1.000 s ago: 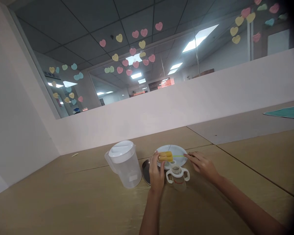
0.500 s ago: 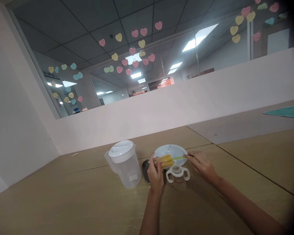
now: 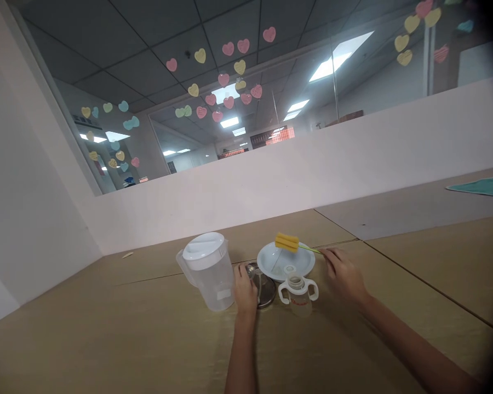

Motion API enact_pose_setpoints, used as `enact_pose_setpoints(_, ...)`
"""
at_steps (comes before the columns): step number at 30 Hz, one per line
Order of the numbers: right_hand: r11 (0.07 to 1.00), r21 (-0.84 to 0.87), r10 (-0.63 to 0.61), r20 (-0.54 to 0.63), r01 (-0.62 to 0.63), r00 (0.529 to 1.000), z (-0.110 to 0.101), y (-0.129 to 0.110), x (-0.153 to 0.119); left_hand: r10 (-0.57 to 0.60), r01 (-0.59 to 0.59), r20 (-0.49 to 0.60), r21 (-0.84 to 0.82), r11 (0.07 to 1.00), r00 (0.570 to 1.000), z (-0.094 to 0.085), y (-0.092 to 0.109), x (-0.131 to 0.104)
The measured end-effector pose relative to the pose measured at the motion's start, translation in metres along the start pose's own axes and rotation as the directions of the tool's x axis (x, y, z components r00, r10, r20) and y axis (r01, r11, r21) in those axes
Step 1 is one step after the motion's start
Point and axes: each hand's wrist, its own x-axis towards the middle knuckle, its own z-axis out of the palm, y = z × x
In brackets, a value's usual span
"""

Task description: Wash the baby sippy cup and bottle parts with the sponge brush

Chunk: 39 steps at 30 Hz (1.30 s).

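My right hand (image 3: 345,273) is closed on the thin green handle of a sponge brush. Its yellow ribbed sponge head (image 3: 286,242) hangs over the far side of a white bowl (image 3: 263,267). My left hand (image 3: 245,289) is at the left edge of a round, shiny metal dish (image 3: 268,293). Its fingers curl at something shiny there, which I cannot make out. In front of the bowl stands a clear bottle (image 3: 302,302) with a white two-handled collar (image 3: 283,290) and an uncapped mouth. A small white ring-like piece (image 3: 290,270) lies in the bowl.
A translucent pitcher (image 3: 216,282) with a white lid (image 3: 205,246) stands just left of my left hand. A teal cloth (image 3: 482,186) lies at the far right. Behind the wooden table (image 3: 148,328) rises a white wall (image 3: 238,191) with a window above.
My left hand has come off the sponge head and moved left and down to the metal dish. The sponge brush in my right hand has risen, its head now above the bowl.
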Motion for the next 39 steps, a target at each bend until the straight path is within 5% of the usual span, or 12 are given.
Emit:
enact_pose_setpoints(5,1.000,-0.006,0.003,0.056,-0.003,0.998,0.000,-0.001,-0.001,0.057,-0.057,0.127,-0.001,0.998,0.990,0.007,-0.009,0.000)
enact_pose_setpoints(14,0.999,-0.027,-0.042,0.073,0.044,0.996,0.005,0.000,-0.003,0.003,-0.005,0.041,0.068,0.998,0.999,0.012,-0.010,-0.001)
enact_pose_setpoints(20,0.999,-0.009,-0.030,0.072,0.031,0.997,0.006,-0.001,-0.004,-0.011,-0.005,0.102,0.151,0.989,0.995,0.012,-0.007,-0.002)
enact_pose_setpoints(25,0.999,-0.052,-0.005,0.066,0.008,0.998,0.007,0.000,-0.003,-0.008,0.007,0.017,0.083,0.997,1.000,0.005,0.008,-0.006)
enact_pose_setpoints(29,0.997,-0.078,0.023,0.042,-0.020,0.999,0.006,0.003,0.001,0.133,-0.134,-0.042,-0.030,0.991,0.990,-0.003,0.033,0.002)
enact_pose_setpoints(32,0.995,-0.087,0.041,0.015,-0.040,0.999,0.005,0.007,0.002,0.238,-0.236,0.078,-0.034,0.971,0.968,-0.002,0.055,0.021)
enact_pose_setpoints(36,0.995,-0.080,0.053,0.000,-0.053,0.999,0.006,0.011,0.002,0.237,-0.254,0.343,0.004,0.967,0.909,0.014,0.079,0.047)
enact_pose_setpoints(39,0.993,-0.092,0.069,0.002,-0.068,0.998,0.009,0.011,0.002,0.238,-0.259,0.435,-0.011,0.966,0.868,0.028,0.088,0.056)
